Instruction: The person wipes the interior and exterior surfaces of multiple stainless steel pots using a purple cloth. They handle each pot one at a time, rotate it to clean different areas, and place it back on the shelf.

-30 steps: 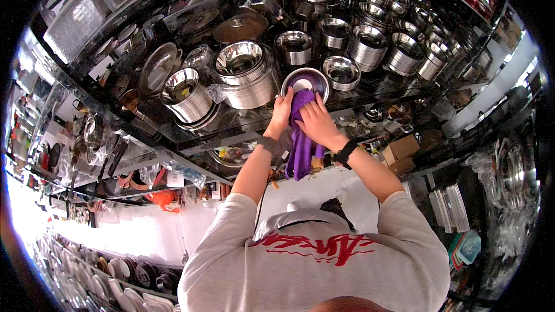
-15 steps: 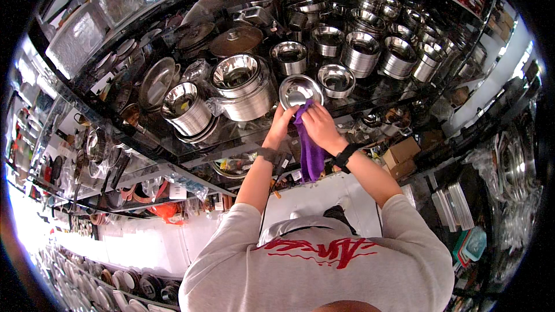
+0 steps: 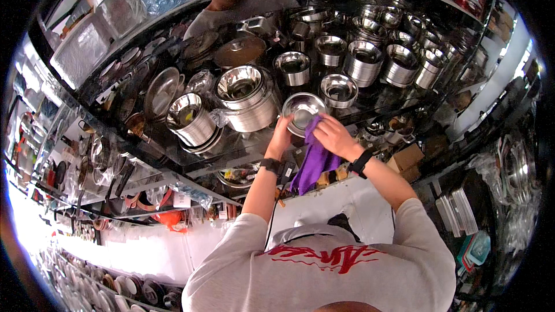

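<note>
From where I sit, I look down past a pale shirt with red print to two hands working at the edge of a dark shelf. The left hand grips a shiny bowl by its near-left rim, the bowl's open side tipped toward me. The right hand pinches a purple cloth against the near-right rim, and I see the rest of it hanging below the bowl. Each wrist wears a dark band. Left of the bowl I make out a large stack and a smaller stack; just beyond the bowl's right side sits another bowl.
</note>
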A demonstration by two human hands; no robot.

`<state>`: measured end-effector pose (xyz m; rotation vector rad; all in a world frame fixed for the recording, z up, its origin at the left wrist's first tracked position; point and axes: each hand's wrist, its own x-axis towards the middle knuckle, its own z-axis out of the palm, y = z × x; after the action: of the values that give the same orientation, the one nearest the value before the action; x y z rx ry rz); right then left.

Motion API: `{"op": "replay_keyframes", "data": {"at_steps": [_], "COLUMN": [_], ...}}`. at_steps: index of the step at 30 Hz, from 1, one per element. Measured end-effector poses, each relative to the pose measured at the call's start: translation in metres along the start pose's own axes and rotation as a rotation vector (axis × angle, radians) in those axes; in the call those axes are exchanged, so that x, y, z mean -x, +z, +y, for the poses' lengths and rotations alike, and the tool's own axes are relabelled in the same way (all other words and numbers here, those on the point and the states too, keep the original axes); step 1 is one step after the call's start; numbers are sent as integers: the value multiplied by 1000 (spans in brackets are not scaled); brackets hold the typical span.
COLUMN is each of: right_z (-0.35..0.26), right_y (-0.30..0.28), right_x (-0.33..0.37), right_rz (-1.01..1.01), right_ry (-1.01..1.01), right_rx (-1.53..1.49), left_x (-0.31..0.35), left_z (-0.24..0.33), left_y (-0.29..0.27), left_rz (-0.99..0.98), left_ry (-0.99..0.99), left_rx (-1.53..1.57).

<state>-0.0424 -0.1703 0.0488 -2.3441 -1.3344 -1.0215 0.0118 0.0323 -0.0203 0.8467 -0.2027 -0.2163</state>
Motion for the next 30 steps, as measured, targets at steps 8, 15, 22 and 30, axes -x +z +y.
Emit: {"op": "replay_keyframes", "data": {"at_steps": [8,15,22,30], "right_z": [-15,25,-11,21], "right_y": [26,3,29,-17], "right_x": [-13,20,-5,9], "right_rz": [9,-52,79,-58], "right_ry": [71,-16,161,-123], "right_rx": [12,75,60,78], "left_x": [-11,3,7,0], "left_z": [-7,2,10,-7], "left_y": [-7,27,31,-1], "left_rz": [75,80,12,25], "left_ry": [122,104,220,146], "left_rx": [-47,-144,-386,-105]}}
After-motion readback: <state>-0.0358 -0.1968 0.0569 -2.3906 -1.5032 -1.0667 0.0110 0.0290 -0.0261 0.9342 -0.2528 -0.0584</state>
